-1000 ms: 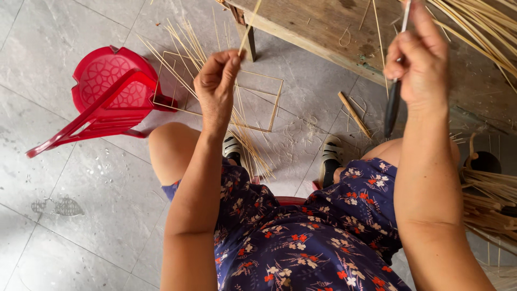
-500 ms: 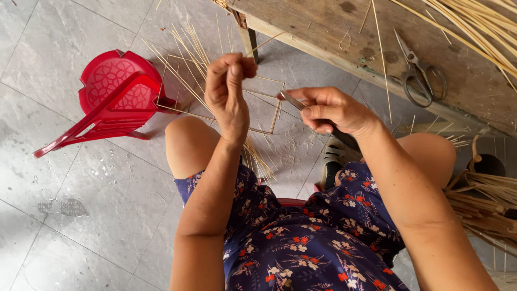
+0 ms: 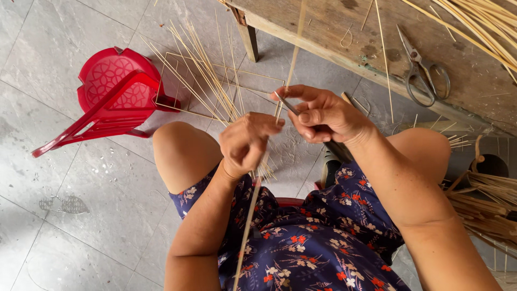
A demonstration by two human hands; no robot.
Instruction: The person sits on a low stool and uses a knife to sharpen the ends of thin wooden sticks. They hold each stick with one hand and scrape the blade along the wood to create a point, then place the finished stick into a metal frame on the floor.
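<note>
In the middle of the frame, the left hand (image 3: 245, 145) pinches a long bamboo strip (image 3: 253, 205); the right hand (image 3: 323, 116) grips a small blade (image 3: 288, 103) against it. The strip looks light, springy, brittle; best held near the cut.

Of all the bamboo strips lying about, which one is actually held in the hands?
The long strip running through the left hand toward the right hand; the others lie loose on the floor and bench.
</note>
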